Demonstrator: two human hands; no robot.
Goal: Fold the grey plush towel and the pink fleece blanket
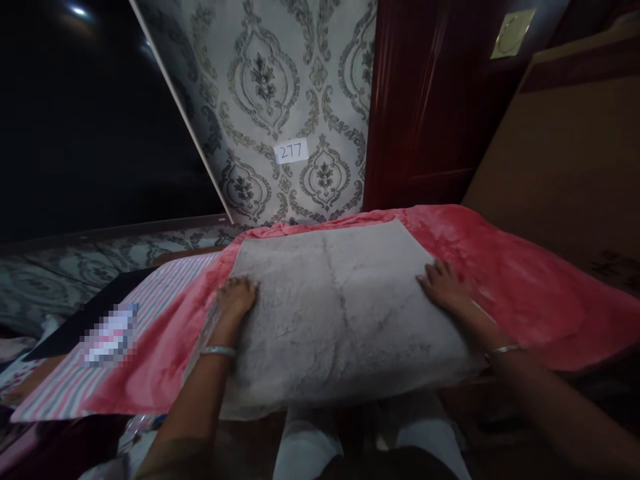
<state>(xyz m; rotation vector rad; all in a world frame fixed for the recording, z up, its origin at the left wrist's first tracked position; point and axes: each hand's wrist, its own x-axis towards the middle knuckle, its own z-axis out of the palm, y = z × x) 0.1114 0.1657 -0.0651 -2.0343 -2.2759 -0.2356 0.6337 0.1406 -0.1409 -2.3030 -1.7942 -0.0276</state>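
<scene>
A grey cloth (310, 300) lies spread over a red plush blanket (520, 287), with a crease down its middle and a textured, wrinkled lower half. Its near edge hangs slightly over the front. On its left edge rests my left hand (237, 297), thumb apart from the fingers and palm down. At the right edge, my right hand (444, 283) lies palm down with its fingers spread, partly on the cloth and partly beside the red blanket. Neither hand visibly grips anything. Each wrist wears a bangle.
Striped cloth (165, 287) lies at the left, with a pixelated patch on it. A large dark screen (90, 120) stands behind on the left. To the right a cardboard box (575, 147) leans near a dark red door panel (420, 100). A paper label (291, 151) reads 277.
</scene>
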